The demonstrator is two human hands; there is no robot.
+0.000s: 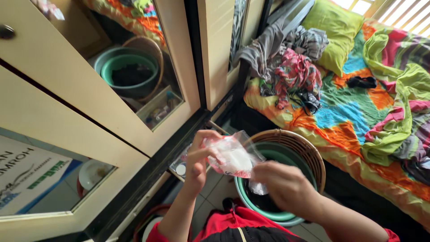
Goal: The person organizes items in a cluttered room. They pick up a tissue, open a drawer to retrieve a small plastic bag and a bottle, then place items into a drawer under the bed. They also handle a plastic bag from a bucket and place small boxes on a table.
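Nearest the camera was the person's red and black top [233,224], low in the view, with both forearms reaching forward from it. The left hand [199,157] and the right hand [286,186] held one thing between them: a small clear plastic bag [233,157] with something white inside and a little red on it. The left fingers pinched the bag's upper left edge; the right hand closed on its lower right corner, where the thin plastic bunched below the knuckles. The bag was in the air, directly above a green plastic basin [273,215] nested in a round woven basket [309,152] on the tiled floor.

By my reading, the hands were working at the bag itself, pulling or turning its edges, with the contents not yet out. A further pull would call for a firm pinch on both sides, since the film looked slippery and light.

To the left stood a cream cabinet [67,85] with mirrored doors; to the right, a bed with a patchwork sheet [354,112], a green pillow [336,31] and a heap of clothes [291,62].
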